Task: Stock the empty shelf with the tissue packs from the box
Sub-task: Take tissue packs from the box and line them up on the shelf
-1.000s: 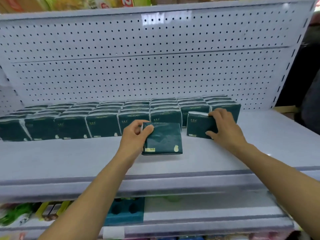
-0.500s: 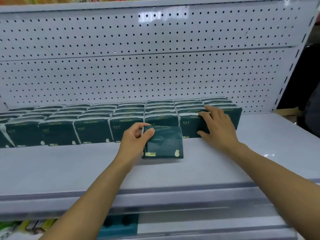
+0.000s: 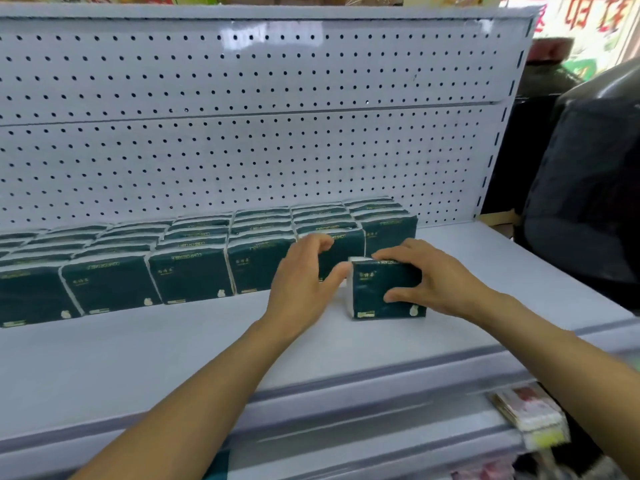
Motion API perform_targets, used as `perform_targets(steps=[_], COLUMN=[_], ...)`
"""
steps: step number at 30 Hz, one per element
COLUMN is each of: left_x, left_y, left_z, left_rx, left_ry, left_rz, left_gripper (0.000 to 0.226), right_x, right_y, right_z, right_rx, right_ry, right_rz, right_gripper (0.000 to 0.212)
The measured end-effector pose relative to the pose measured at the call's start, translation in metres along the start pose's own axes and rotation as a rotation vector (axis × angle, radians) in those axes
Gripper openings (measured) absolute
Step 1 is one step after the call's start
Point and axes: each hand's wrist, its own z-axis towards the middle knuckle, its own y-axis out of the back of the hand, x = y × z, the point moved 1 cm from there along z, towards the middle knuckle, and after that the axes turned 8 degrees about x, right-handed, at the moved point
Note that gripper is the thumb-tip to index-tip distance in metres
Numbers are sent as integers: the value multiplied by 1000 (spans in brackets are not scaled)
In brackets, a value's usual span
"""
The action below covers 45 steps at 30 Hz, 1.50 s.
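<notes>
Nearest, two bare forearms reach up from the bottom edge over the white shelf [image 3: 138, 344], whose front lip runs across below them. Lower tier, right: blurred packets [image 3: 526, 414], contents unreadable.

Mid-shelf, toward the right end: one dark green tissue pack [image 3: 384, 289] stands upright on the shelf surface, set forward of the stocked rows. Right hand [image 3: 433, 275] grips it — fingers curled over the top edge, thumb pressed on the front face. Left hand [image 3: 304, 282] sits just beside the pack's left side, fingers loosely curled, thumb extended toward the pack's upper left corner; thumb tip appears to touch that corner, but contact cannot be confirmed. It holds nothing. Its fingertips hover at the top of the front pack behind.

Behind the hands: rows of tissue packs [image 3: 187, 271], same dark green, upright, packed side by side, several deep, running from the left edge of the shelf to just past the hands. Right end of the shelf behind the loose pack is bare white.

Farthest: white pegboard back panel [image 3: 242, 133] rising behind the rows. A dark rounded object [image 3: 588, 188] sits off the shelf's right end, unidentifiable.
</notes>
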Motion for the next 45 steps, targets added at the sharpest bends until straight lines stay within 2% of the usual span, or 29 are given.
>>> perform_targets(steps=[3, 8, 12, 16, 25, 31, 34, 39, 45], left_x=[9, 25, 31, 33, 35, 26, 14, 4, 7], left_y=[-2, -11, -15, -17, -19, -12, 6, 30, 53], left_z=[19, 41, 48, 51, 52, 48, 35, -40, -174], left_rx=[-61, 97, 159, 157, 138, 123, 32, -202, -227], left_ry=[-132, -146, -120, -103, -105, -148, -176, -222, -130], left_rz=[366, 807, 958, 991, 997, 948, 845, 710, 609], left_gripper=[53, 81, 88, 84, 84, 83, 82, 68, 57], right_x=[-29, -59, -65, -67, -63, -48, -20, 37, 104], right_y=[12, 9, -4, -15, -23, -18, -16, -33, -81], right_z=[-3, 10, 29, 44, 63, 58, 38, -21, -84], right_rx=[-25, -142, -210, -249, -213, -159, -277, -494, -439], right_ry=[-72, -142, -154, -101, -96, -178, -194, -5, 176], right_rz=[-107, -194, -220, -237, -250, -346, -287, -190, -149], right_gripper=[61, 62, 66, 68, 68, 76, 74, 55, 49])
